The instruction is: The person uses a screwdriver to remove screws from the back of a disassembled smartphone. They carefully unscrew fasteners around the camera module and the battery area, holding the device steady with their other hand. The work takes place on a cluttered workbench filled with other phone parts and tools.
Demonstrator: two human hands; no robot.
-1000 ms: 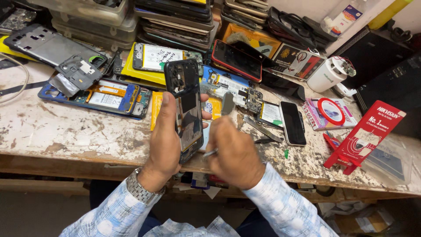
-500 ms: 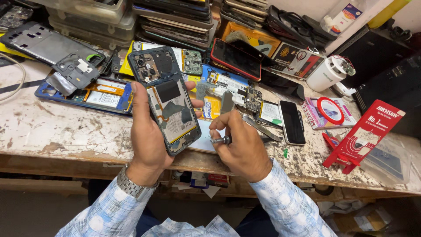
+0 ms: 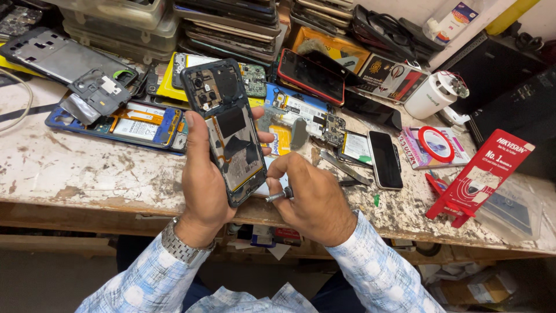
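Observation:
My left hand (image 3: 201, 185) grips an opened smartphone (image 3: 227, 130) with its back cover off, tilted so the battery and camera board face me. My right hand (image 3: 311, 200) holds a small metal screwdriver (image 3: 278, 196), its tip close to the phone's lower right edge. Both hands hover over the front edge of the scuffed white workbench (image 3: 81, 168). A metal watch sits on my left wrist.
Stripped phones and parts crowd the bench: a blue open phone (image 3: 119, 124), a grey back cover (image 3: 55, 57), a circuit board (image 3: 315, 119), a black phone (image 3: 385, 158), tweezers (image 3: 346, 168), a red card stand (image 3: 480, 177), a white cup (image 3: 433, 95). Stacked phones line the back.
My left hand turned the phone from edge-on to face me and lowered it slightly. My right hand shifted the screwdriver toward the phone's lower edge.

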